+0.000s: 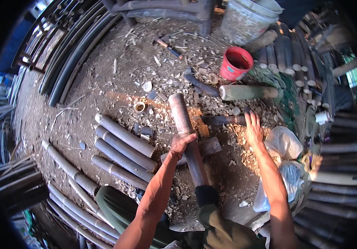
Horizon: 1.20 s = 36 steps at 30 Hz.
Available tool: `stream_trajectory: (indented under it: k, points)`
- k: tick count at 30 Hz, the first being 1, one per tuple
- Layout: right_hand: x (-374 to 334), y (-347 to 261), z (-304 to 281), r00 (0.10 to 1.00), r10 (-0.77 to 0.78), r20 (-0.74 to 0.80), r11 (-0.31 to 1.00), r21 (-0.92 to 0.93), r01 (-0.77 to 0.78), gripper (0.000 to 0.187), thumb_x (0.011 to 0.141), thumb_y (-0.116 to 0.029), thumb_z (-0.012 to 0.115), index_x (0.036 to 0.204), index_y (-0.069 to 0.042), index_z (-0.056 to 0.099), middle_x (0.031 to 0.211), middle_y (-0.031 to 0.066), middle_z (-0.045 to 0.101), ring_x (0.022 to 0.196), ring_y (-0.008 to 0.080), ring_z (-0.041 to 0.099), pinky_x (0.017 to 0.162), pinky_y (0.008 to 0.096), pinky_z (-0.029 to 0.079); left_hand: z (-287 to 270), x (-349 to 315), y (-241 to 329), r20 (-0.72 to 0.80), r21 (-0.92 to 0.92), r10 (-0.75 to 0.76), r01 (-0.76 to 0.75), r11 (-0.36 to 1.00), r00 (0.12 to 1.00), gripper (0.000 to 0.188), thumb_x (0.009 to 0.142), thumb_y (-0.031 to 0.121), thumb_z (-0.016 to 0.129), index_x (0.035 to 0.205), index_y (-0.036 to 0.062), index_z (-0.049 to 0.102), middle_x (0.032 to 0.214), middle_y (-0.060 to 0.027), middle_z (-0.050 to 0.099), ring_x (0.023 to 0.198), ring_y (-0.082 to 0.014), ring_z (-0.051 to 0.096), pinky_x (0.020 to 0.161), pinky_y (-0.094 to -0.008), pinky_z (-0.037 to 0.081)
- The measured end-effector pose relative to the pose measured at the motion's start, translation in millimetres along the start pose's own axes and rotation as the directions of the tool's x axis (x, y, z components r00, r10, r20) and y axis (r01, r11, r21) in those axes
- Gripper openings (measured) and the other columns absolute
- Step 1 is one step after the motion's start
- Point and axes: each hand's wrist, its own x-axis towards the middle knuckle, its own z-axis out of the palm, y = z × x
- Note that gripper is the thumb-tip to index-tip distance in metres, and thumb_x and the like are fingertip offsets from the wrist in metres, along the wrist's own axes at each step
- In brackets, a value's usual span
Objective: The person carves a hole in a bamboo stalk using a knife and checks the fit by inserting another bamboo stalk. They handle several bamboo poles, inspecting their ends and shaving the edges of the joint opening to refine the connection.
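My left hand (182,145) is wrapped round a brown bamboo section (181,116), which slants up and away from me. The section lies across a shorter block (210,148), and its near end meets my dark-covered foot (206,195). To the right, my right hand (254,129) is closed over the end of a dark-bladed machete (220,120); its handle is mostly hidden under my fingers. The blade points left, its tip beside the far part of the bamboo. Pale chips (249,155) cover the ground below my right hand.
Several cut bamboo lengths (124,135) lie to the left. Ahead are a green bamboo piece (249,92), a red bucket (236,63), a larger pale bucket (251,20) and a handled tool (169,48). Plastic bags (284,143) and stacked poles (336,195) are at the right.
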Motion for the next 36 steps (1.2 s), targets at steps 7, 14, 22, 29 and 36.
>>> stream_trajectory:
  k: [7,14,22,29,36]
  points:
    - [43.8,30.9,-11.5,0.911,-0.4,0.1,0.916,0.039,0.398,0.047,0.079,-0.014,0.067,0.124,-0.011,0.055,0.101,0.0118,0.059,0.095,0.032,0.057,0.09,0.0457,0.045,13.1,-12.9,5.1,-0.204,0.02,0.102,-0.1,0.995,0.974,0.065,0.069,0.038,0.086,0.111,-0.0025,0.058,0.1,-0.0093,0.066,0.09,-0.0183,0.062,0.082,-0.0333,0.05]
    - [63.7,18.1,-177.2,0.989,-0.15,0.006,0.98,0.135,0.148,0.047,0.091,-0.025,0.059,0.136,-0.021,0.051,0.092,0.0141,0.061,0.076,0.0335,0.062,0.068,0.0451,0.051,6.3,-16.3,-13.6,-0.44,0.122,0.227,-0.193,0.974,0.869,0.076,0.073,0.04,0.083,0.118,-0.0085,0.047,0.102,-0.0162,0.064,0.087,-0.0238,0.063,0.079,-0.0355,0.052]
    - [197.4,29.2,-198.1,0.985,0.004,0.174,0.917,-0.394,0.065,0.04,0.091,-0.026,0.057,0.129,-0.012,0.056,0.11,0.0226,0.065,0.101,0.0416,0.062,0.086,0.0502,0.049,25.3,-105.8,-26.7,-0.245,0.813,0.652,-0.215,0.542,0.718,0.074,0.082,0.036,0.07,0.136,0.0006,0.035,0.129,-0.0252,0.041,0.118,-0.0428,0.042,0.102,-0.0508,0.037]
    - [101.5,55.2,-143.6,0.981,0.138,0.136,0.99,0.023,-0.143,0.047,0.098,-0.024,0.049,0.137,0.002,0.043,0.13,0.0295,0.052,0.119,0.0447,0.05,0.098,0.0449,0.04,-89.6,-236.4,-91.7,-0.612,0.786,0.34,0.501,0.362,0.714,0.112,0.068,0.053,0.079,0.144,-0.0041,0.019,0.147,-0.0245,0.024,0.137,-0.0419,0.024,0.113,-0.0516,0.023]
    - [-95.8,-52.4,-22.7,0.844,0.348,0.409,0.213,0.842,-0.496,0.044,0.089,-0.013,0.066,0.123,-0.007,0.038,0.066,0.0004,0.049,0.043,0.0089,0.045,0.036,0.0249,0.039,-131.1,-242.7,-126.3,-0.679,0.721,0.285,0.538,0.437,0.677,0.111,0.069,0.054,0.077,0.143,-0.0081,0.022,0.133,-0.0198,0.041,0.124,-0.037,0.042,0.103,-0.0464,0.037]
